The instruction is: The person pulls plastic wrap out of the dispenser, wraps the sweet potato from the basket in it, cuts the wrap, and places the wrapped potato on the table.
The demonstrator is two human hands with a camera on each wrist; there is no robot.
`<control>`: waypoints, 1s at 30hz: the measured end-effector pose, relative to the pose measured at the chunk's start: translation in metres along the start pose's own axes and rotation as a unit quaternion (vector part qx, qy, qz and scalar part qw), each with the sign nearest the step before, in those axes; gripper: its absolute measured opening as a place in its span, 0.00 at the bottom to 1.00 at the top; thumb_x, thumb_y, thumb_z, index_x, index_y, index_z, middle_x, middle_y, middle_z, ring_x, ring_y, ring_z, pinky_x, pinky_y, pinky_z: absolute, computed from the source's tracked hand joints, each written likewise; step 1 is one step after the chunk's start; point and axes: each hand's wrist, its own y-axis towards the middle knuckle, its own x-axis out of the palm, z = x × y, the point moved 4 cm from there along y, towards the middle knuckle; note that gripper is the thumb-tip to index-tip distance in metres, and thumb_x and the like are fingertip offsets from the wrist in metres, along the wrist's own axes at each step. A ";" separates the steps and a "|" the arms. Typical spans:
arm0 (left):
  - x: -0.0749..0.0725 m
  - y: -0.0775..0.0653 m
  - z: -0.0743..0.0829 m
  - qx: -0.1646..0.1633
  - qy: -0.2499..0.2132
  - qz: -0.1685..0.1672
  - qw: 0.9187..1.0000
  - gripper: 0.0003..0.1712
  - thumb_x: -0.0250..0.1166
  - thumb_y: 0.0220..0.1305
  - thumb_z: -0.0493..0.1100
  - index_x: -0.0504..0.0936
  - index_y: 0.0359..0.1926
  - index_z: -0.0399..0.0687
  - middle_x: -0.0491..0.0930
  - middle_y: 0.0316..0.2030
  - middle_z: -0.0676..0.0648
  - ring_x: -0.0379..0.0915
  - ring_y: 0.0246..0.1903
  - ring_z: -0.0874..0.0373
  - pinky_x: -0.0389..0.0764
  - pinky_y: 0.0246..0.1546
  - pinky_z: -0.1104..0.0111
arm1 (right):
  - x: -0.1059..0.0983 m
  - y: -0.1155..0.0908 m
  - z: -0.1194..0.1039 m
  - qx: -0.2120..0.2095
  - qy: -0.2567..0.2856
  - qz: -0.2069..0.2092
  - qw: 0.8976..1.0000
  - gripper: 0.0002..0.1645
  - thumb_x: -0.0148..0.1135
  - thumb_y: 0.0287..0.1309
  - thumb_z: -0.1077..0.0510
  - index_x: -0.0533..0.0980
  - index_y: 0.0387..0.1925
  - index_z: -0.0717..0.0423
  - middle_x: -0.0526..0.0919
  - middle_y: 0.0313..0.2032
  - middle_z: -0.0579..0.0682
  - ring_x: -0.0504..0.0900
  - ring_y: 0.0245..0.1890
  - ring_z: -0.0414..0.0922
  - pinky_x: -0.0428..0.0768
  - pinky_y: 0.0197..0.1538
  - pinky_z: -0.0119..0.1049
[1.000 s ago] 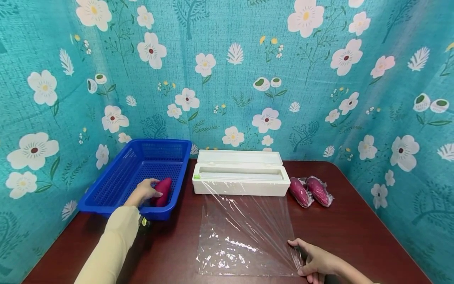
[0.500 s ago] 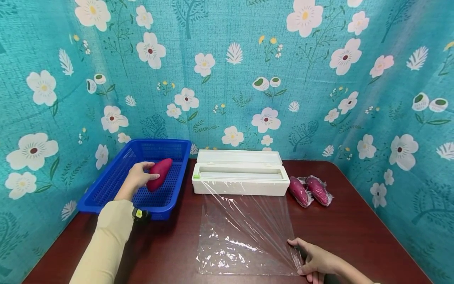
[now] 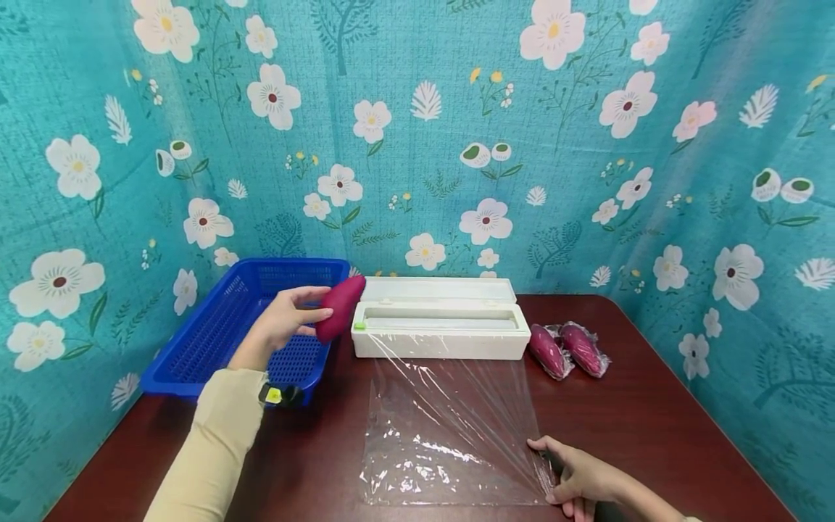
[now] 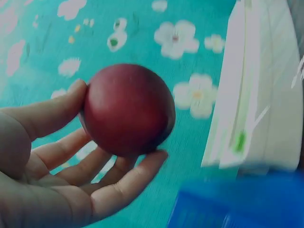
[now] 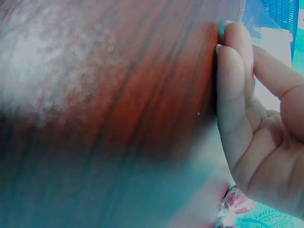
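Observation:
A magenta sweet potato (image 3: 341, 308) is in my left hand (image 3: 284, 319), held between thumb and fingertips in the air at the right side of the blue basket (image 3: 171, 362). Seen end-on in the left wrist view, the sweet potato (image 4: 129, 109) looks round, with my left hand (image 4: 61, 175) curled beneath it. A sheet of clear cling film (image 3: 443, 435) runs from a white dispenser box (image 3: 443, 345) toward the table's front. My right hand (image 3: 580, 475) pinches the film's near right corner, where creases gather. The right wrist view partly hides this contact behind the right hand (image 5: 266, 123).
Two film-wrapped sweet potatoes, a left one (image 3: 549, 351) and a right one (image 3: 584, 349), lie right of the box on the dark red table (image 3: 626, 435). The box's lid (image 3: 438, 288) stands raised. A flowered teal curtain (image 3: 417, 181) encloses the back and sides.
My left hand has lifted the sweet potato out of the basket and carried it up and to the right, near the box. The right hand has stayed at the film's corner.

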 end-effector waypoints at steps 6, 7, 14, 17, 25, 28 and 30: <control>0.042 0.004 -0.008 0.020 -0.045 -0.063 0.997 0.31 0.63 0.54 0.34 0.64 0.59 0.31 0.68 0.52 0.31 0.73 0.39 0.55 0.78 0.31 0.65 | 0.000 0.001 -0.001 -0.001 -0.018 0.010 1.000 0.46 0.62 0.50 0.63 0.46 0.62 0.68 0.75 0.12 0.49 0.74 0.10 0.36 0.71 0.11 0.28; 0.049 0.005 -0.010 0.023 -0.049 -0.072 0.996 0.31 0.63 0.54 0.34 0.65 0.58 0.30 0.69 0.51 0.32 0.73 0.39 0.55 0.78 0.30 0.66 | -0.001 0.001 -0.001 -0.003 -0.022 0.012 1.000 0.45 0.63 0.50 0.63 0.47 0.62 0.68 0.75 0.12 0.50 0.74 0.10 0.36 0.71 0.11 0.29; 0.093 0.004 -0.026 0.040 -0.043 -0.122 0.991 0.29 0.65 0.51 0.35 0.69 0.55 0.30 0.74 0.46 0.36 0.72 0.39 0.54 0.77 0.31 0.63 | 0.000 0.000 0.000 0.010 -0.017 0.007 1.000 0.47 0.63 0.50 0.61 0.45 0.63 0.68 0.75 0.13 0.48 0.74 0.10 0.36 0.70 0.12 0.26; 0.108 0.003 -0.034 0.036 -0.031 -0.135 0.990 0.28 0.66 0.50 0.35 0.71 0.54 0.31 0.74 0.46 0.38 0.72 0.38 0.54 0.77 0.31 0.63 | -0.001 0.000 -0.001 0.021 -0.013 0.011 1.000 0.47 0.63 0.49 0.61 0.46 0.63 0.66 0.75 0.13 0.49 0.74 0.10 0.36 0.70 0.12 0.26; 0.146 -0.003 -0.053 0.033 -0.026 -0.184 0.982 0.26 0.67 0.47 0.30 0.73 0.50 0.30 0.76 0.41 0.42 0.72 0.37 0.55 0.78 0.31 0.66 | 0.001 0.000 -0.001 0.017 -0.010 0.011 1.000 0.47 0.63 0.49 0.62 0.45 0.63 0.68 0.75 0.13 0.48 0.74 0.10 0.36 0.70 0.12 0.26; 0.159 -0.006 -0.058 0.055 0.003 -0.192 0.980 0.25 0.68 0.45 0.30 0.75 0.49 0.31 0.76 0.43 0.41 0.71 0.39 0.55 0.76 0.33 0.69 | 0.001 -0.001 0.001 0.023 -0.008 0.014 1.000 0.47 0.63 0.49 0.62 0.45 0.63 0.67 0.75 0.13 0.49 0.74 0.10 0.36 0.70 0.12 0.26; 0.167 -0.007 -0.062 0.065 0.008 -0.201 0.977 0.25 0.68 0.44 0.28 0.75 0.48 0.30 0.76 0.44 0.40 0.72 0.40 0.56 0.76 0.34 0.70 | 0.000 -0.001 0.001 0.029 -0.007 0.017 0.999 0.47 0.63 0.49 0.62 0.46 0.63 0.66 0.75 0.13 0.50 0.74 0.10 0.36 0.70 0.12 0.26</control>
